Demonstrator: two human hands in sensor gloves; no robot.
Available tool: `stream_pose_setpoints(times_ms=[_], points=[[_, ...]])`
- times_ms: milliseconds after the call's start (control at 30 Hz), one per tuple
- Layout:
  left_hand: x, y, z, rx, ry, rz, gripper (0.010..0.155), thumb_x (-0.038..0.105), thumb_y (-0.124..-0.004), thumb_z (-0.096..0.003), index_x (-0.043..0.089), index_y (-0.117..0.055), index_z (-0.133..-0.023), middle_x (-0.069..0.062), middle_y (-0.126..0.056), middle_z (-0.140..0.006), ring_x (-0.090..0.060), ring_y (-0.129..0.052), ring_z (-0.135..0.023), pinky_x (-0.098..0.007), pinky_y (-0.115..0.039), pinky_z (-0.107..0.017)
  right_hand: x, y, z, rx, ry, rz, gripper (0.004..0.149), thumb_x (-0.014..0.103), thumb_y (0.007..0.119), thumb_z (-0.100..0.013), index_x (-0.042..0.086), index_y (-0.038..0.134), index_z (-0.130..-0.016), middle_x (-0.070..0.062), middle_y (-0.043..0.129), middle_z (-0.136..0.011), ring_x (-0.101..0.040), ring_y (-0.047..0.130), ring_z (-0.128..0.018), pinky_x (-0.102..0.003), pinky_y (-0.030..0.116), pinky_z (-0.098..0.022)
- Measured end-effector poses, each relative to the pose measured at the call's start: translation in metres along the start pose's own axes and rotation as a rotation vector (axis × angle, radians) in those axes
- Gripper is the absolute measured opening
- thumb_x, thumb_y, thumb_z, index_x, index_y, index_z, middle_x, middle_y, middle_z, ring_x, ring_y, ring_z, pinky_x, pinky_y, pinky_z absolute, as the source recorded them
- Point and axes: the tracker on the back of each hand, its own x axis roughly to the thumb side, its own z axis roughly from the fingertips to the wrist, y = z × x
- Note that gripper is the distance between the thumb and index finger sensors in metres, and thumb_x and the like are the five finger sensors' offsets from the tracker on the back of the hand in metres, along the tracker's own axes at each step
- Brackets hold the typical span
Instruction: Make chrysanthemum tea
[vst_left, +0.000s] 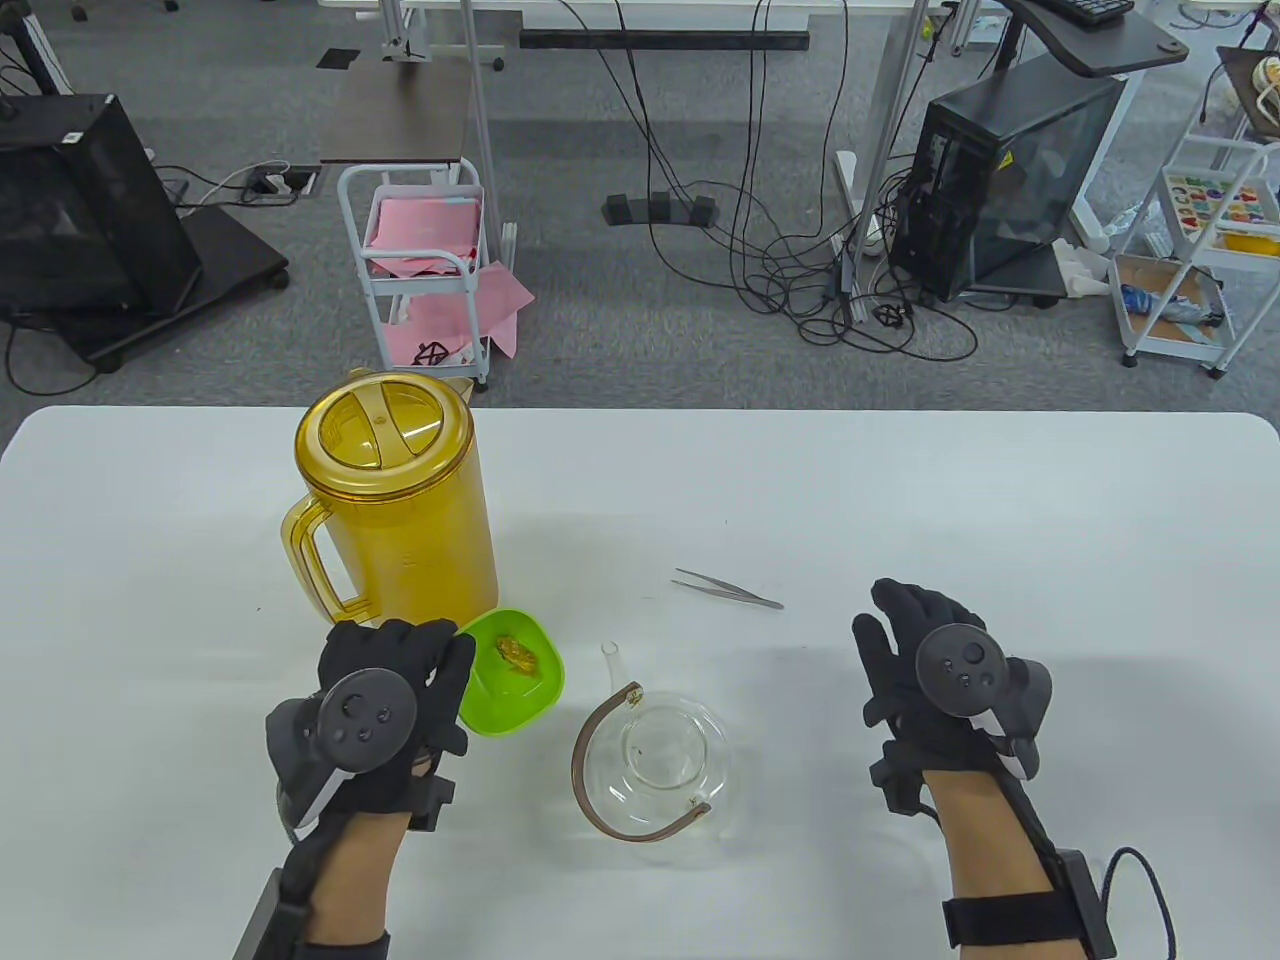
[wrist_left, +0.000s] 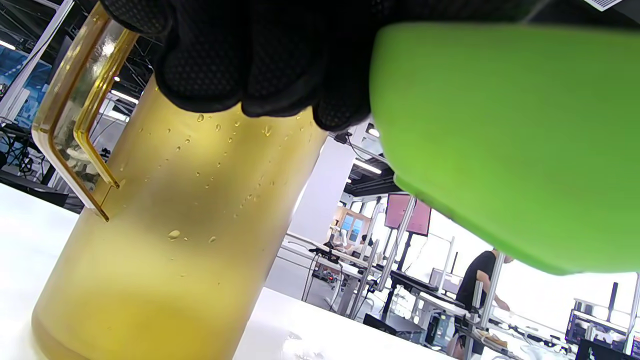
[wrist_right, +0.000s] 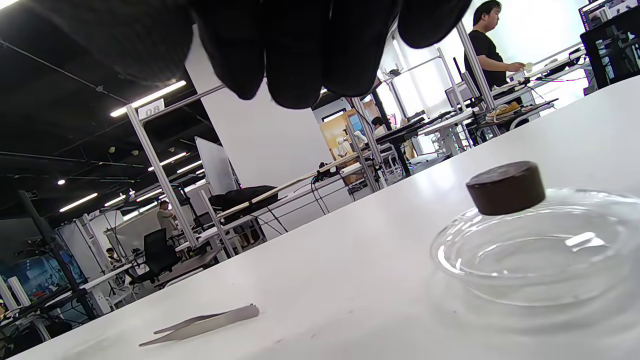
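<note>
Left hand (vst_left: 385, 690): in the table view it is seen at the near-left rim of the green bowl (vst_left: 512, 672), fingers curled against the rim, so the bowl appears to be gripped.
Right hand (vst_left: 935, 680): it hovers well to the right of the glass teapot (vst_left: 660, 765), fingers spread and relaxed, with nothing held.
Landmark: the glass teapot stands lidless on the white counter (vst_left: 900, 500), its brown handle folded to the left.
Bowl contents: a small clump of dried yellow chrysanthemum (vst_left: 520, 655) lies in the bowl, just left of and behind the teapot.
Pitcher: the amber pitcher (vst_left: 400, 500), lid on, stands behind and left of the teapot, just behind the bowl.
Tweezers: the metal tweezers (vst_left: 728, 588) lie behind the teapot, slightly right, untouched.

Left wrist view: the bowl's green underside (wrist_left: 500, 150) fills the right, and it seems lifted off the counter, though that cannot be told for certain; gloved fingers (wrist_left: 260, 75) are wrapped at its edge, with the droplet-speckled pitcher (wrist_left: 175, 225) close behind.

Right wrist view: the glass lid with its dark knob (wrist_right: 505, 187) rests on the counter beneath the empty fingers (wrist_right: 295, 60); the tweezers (wrist_right: 200, 322) lie to its left.

Progress: judged early. The lid is off; the teapot looks empty. Flowers are yet to be moved in, water yet to be poured, and the lid yet to be put back.
</note>
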Motion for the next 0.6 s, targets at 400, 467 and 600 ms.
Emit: stream_pose_setpoints(times_ms=[400, 467, 600], points=[[-0.003, 0.004, -0.001, -0.046, 0.023, 0.036, 0.040, 0.050, -0.082, -0.0563, 0.022, -0.094, -0.081, -0.007, -0.099, -0.065, -0.038, -0.087, -0.071, -0.071, -0.046, -0.074, 0.055, 0.047, -0.063, 0.251, 0.025, 0.262, 0.059, 0.054, 0.069, -0.059, 0.029, 0.060, -0.113, -0.006, 0.057, -0.116, -0.040, 0.055, -0.112, -0.071, 0.037, -0.076], [-0.004, 0.004, -0.001, -0.053, 0.026, 0.044, 0.040, 0.050, -0.082, -0.0564, 0.022, -0.094, -0.082, -0.007, -0.098, -0.066, -0.039, -0.086, -0.071, -0.071, -0.045, -0.074, 0.063, 0.056, -0.076, 0.283, 0.044, 0.257, 0.058, 0.053, 0.069, -0.060, 0.030, 0.060, -0.112, -0.006, 0.056, -0.116, -0.041, 0.054, -0.112, -0.071, 0.036, -0.076], [-0.003, 0.002, -0.002, -0.062, 0.016, 0.043, 0.040, 0.050, -0.081, -0.0566, 0.022, -0.093, -0.082, -0.007, -0.098, -0.071, -0.040, -0.085, -0.075, -0.071, -0.046, -0.074, 0.079, 0.080, -0.095, 0.394, 0.065, 0.289, 0.059, 0.053, 0.071, -0.060, 0.031, 0.059, -0.113, -0.007, 0.053, -0.117, -0.041, 0.050, -0.113, -0.072, 0.034, -0.076]])
